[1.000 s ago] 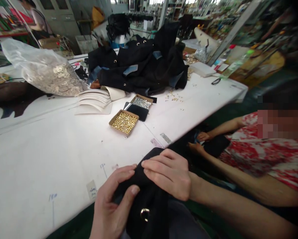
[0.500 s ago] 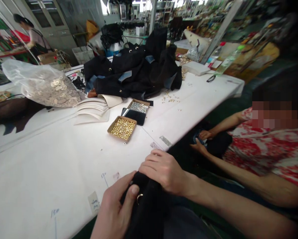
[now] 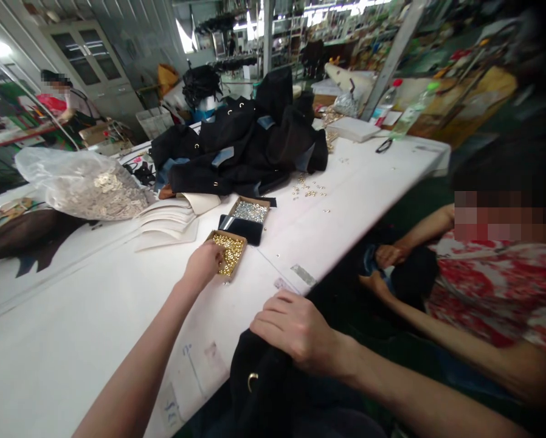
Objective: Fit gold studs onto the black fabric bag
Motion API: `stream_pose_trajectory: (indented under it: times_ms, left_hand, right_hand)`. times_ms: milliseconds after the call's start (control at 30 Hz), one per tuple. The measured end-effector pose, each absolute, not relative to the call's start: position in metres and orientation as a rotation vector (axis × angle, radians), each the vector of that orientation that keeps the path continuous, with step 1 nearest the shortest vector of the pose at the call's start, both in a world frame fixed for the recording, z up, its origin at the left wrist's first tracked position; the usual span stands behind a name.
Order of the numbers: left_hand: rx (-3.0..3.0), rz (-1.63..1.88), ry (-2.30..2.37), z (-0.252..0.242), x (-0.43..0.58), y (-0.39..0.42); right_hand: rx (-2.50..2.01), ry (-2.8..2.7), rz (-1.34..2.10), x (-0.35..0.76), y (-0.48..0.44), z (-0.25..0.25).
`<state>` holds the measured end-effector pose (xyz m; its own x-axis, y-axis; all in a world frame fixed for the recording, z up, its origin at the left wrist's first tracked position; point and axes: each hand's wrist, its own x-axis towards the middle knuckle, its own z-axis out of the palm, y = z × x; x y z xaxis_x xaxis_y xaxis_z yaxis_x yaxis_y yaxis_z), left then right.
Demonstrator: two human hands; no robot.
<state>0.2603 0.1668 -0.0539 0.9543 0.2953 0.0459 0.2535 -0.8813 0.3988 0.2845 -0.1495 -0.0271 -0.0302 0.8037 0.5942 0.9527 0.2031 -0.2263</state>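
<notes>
My left hand (image 3: pixel 204 263) reaches out over the white table (image 3: pixel 72 316) to a small cardboard box of gold eyelets (image 3: pixel 230 250). Its fingers are curled into the near edge of the box; what they pinch is hidden. My right hand (image 3: pixel 295 331) rests at the table's near edge, fingers bent and pressing down on a piece of black fabric (image 3: pixel 264 389). A gold ring eyelet (image 3: pixel 252 381) is set in that fabric below the hand.
A second box of silver eyelets (image 3: pixel 250 211) and a black pouch (image 3: pixel 241 229) lie behind the gold box. A heap of black garments (image 3: pixel 241 143), a clear bag of metal parts (image 3: pixel 86 185) and stacked white pieces (image 3: pixel 168 220) sit farther back. A person in a red-patterned top (image 3: pixel 496 286) works at the right.
My left hand let go of the black fabric and stretched forward to the gold eyelet box. The right hand stayed on the fabric.
</notes>
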Motion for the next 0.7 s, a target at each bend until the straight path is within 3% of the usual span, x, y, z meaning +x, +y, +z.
stream_pose_trajectory:
  times_ms: [700]
  left_hand:
    - [2.673,0.022,0.174,-0.07,0.261,0.175]
  right_hand:
    - [-1.679,-1.877,-0.288,0.292,-0.148,-0.031]
